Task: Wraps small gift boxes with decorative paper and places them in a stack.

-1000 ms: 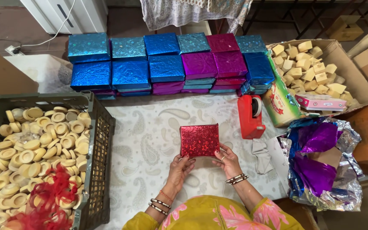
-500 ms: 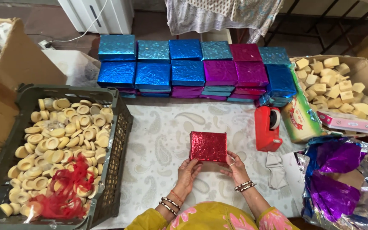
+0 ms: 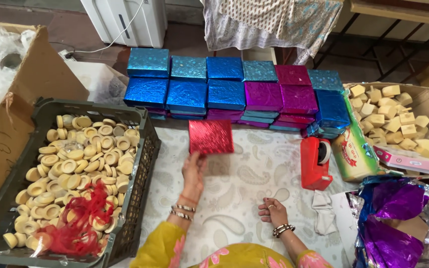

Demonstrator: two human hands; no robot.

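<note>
My left hand reaches forward and grips the near edge of a flat box wrapped in red foil, held just in front of the stacks of blue and magenta foil-wrapped boxes. My right hand rests on the patterned white cloth near me, fingers curled, holding nothing. Both wrists wear bangles.
A dark plastic crate of round pale discs with red netting sits at left. A red tape dispenser stands at right, beside a carton of pale blocks. Purple and silver foil sheets lie at lower right. Cardboard boxes stand far left.
The red box was in both hands close to me. Now my left hand alone has carried it forward towards the stacks, and my right hand has let go and dropped to the cloth.
</note>
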